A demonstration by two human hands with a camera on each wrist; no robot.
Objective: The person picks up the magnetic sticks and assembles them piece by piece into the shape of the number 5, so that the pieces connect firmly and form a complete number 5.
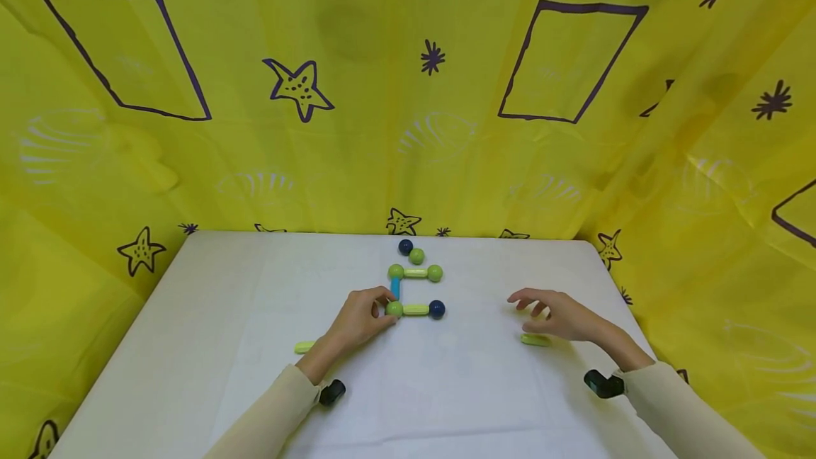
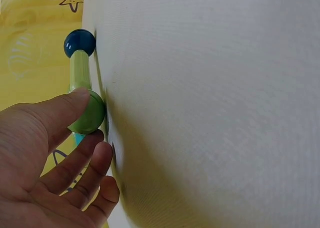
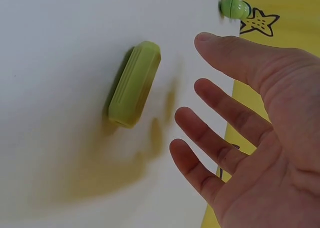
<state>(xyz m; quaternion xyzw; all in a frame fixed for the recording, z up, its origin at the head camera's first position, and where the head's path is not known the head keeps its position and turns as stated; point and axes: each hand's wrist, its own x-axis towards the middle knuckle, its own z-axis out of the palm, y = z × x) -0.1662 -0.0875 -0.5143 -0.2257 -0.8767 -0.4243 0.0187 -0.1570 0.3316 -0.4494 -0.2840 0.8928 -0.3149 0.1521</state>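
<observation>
My left hand [image 1: 360, 317] pinches a green ball [image 2: 92, 115] between thumb and fingers at the near left corner of a C-shaped build on the table. From that ball a yellow-green rod [image 1: 416, 309] runs right to a dark blue ball [image 1: 436, 309]. A blue rod [image 1: 395, 287] leads back to another green ball [image 1: 396, 271], where a second yellow-green rod [image 1: 416, 273] joins a green ball [image 1: 435, 273]. My right hand [image 1: 561, 315] hovers with relaxed, spread fingers, holding nothing. Close by it, a loose yellow-green rod [image 3: 135, 85] lies on the table.
Behind the build, a loose dark blue ball [image 1: 405, 247] and a green ball [image 1: 416, 256] sit side by side. Another yellow-green rod [image 1: 304, 347] lies partly behind my left wrist. The white table [image 1: 433, 402] meets yellow patterned curtains [image 1: 357, 161] at its back and sides.
</observation>
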